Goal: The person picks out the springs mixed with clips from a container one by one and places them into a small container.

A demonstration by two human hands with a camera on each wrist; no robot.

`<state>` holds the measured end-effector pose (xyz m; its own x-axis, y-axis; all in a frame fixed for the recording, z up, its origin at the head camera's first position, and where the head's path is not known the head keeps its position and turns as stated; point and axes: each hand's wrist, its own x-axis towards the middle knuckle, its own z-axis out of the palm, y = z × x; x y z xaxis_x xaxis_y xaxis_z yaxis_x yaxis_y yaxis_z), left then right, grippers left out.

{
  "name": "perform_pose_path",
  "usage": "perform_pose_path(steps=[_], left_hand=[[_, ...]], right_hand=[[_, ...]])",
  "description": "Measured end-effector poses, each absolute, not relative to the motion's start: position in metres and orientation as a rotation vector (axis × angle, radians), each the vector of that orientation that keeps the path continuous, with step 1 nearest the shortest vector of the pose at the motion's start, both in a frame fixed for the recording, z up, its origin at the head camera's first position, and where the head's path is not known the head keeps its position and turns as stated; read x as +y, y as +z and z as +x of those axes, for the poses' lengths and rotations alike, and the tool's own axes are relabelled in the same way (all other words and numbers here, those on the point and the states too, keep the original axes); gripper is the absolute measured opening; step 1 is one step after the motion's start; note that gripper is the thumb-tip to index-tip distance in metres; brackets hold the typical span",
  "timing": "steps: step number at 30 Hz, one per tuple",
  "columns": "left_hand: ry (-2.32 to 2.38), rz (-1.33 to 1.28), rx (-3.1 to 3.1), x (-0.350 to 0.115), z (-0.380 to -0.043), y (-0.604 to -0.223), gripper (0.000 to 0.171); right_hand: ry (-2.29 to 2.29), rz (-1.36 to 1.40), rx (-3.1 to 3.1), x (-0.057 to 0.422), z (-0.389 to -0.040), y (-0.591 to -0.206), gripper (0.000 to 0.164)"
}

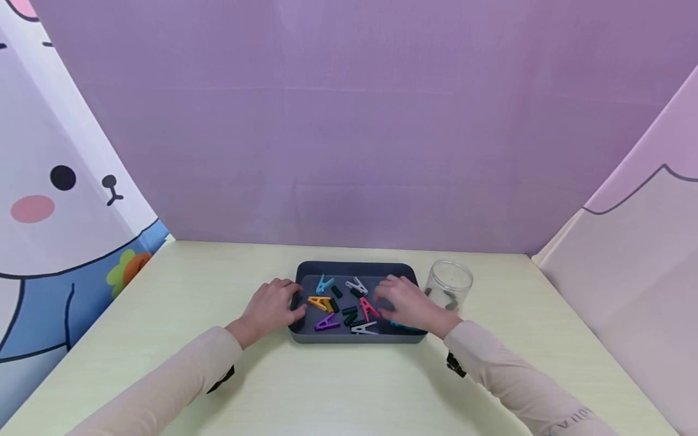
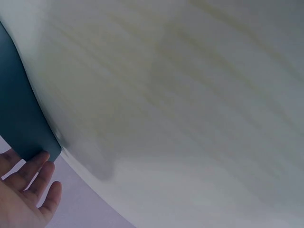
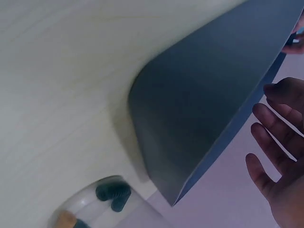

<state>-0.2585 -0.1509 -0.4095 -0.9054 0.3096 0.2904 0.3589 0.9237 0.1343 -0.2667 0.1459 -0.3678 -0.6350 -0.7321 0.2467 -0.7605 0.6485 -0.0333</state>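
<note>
A dark grey tray (image 1: 357,339) holds small clothespins, among them a light blue clothespin (image 1: 323,284), a yellow clothespin (image 1: 319,302), a purple clothespin (image 1: 326,323) and a pink clothespin (image 1: 368,307). Several dark green ribbed pieces (image 1: 349,310) lie between them. My left hand (image 1: 271,310) reaches over the tray's left edge with fingers spread; in the left wrist view its fingertips (image 2: 43,156) are right at the tray's corner. Over the right part of the tray hovers my right hand (image 1: 410,304), its fingers (image 3: 270,138) loosely bent and apart, with nothing seen between them.
Just right of the tray stands a clear jar (image 1: 450,280) with a few dark green pieces inside. The pale wooden table (image 1: 327,387) ends at a purple cloth wall (image 1: 349,151). Printed cloth panels (image 1: 60,242) rise at both sides.
</note>
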Motion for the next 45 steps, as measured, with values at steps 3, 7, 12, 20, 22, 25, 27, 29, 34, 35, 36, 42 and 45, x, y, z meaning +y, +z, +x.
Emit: perform_pose_path(steps=[3, 7, 12, 20, 22, 25, 27, 29, 34, 35, 36, 42, 45], left_hand=[[-0.267, -0.498, -2.824, -0.151, -0.258, -0.409, 0.045], [-0.268, -0.498, -2.821, -0.151, -0.258, -0.409, 0.045], [-0.26, -0.5, -2.815, -0.151, -0.258, -0.409, 0.045], [-0.264, -0.504, -2.814, -0.152, -0.258, -0.41, 0.046], [-0.266, -0.506, -2.815, -0.152, -0.258, -0.41, 0.046], [-0.264, -0.506, -2.815, -0.153, -0.259, -0.411, 0.046], [-0.263, -0.506, -2.814, -0.153, -0.259, -0.411, 0.046], [-0.264, -0.505, -2.812, -0.153, -0.259, -0.412, 0.046], [-0.258, -0.506, -2.807, -0.152, -0.26, -0.412, 0.045], [-0.257, -0.505, -2.809, -0.152, -0.26, -0.412, 0.045], [-0.256, -0.505, -2.809, -0.152, -0.26, -0.412, 0.045], [-0.27, -0.498, -2.825, -0.151, -0.258, -0.41, 0.045], [-0.28, -0.488, -2.837, -0.151, -0.258, -0.409, 0.045]], right_hand=[[0.196, 1.259, -2.646, 0.14, -0.266, -0.369, 0.012], [0.167, 1.321, -2.635, 0.133, -0.265, -0.372, 0.009], [0.139, 1.377, -2.627, 0.124, -0.263, -0.376, 0.009], [-0.003, 1.389, -2.635, 0.116, -0.264, -0.381, 0.013], [-0.026, 1.392, -2.64, 0.114, -0.264, -0.382, 0.013], [-0.05, 1.398, -2.634, 0.113, -0.265, -0.383, 0.013], [-0.061, 1.402, -2.627, 0.113, -0.265, -0.384, 0.013], [-0.07, 1.405, -2.622, 0.113, -0.265, -0.385, 0.013], [-0.074, 1.416, -2.626, 0.113, -0.265, -0.384, 0.013], [-0.074, 1.42, -2.627, 0.113, -0.265, -0.384, 0.013], [-0.076, 1.423, -2.628, 0.112, -0.265, -0.383, 0.014], [-0.107, 1.437, -2.644, 0.111, -0.265, -0.382, 0.014], [-0.107, 1.44, -2.664, 0.11, -0.265, -0.383, 0.015]])
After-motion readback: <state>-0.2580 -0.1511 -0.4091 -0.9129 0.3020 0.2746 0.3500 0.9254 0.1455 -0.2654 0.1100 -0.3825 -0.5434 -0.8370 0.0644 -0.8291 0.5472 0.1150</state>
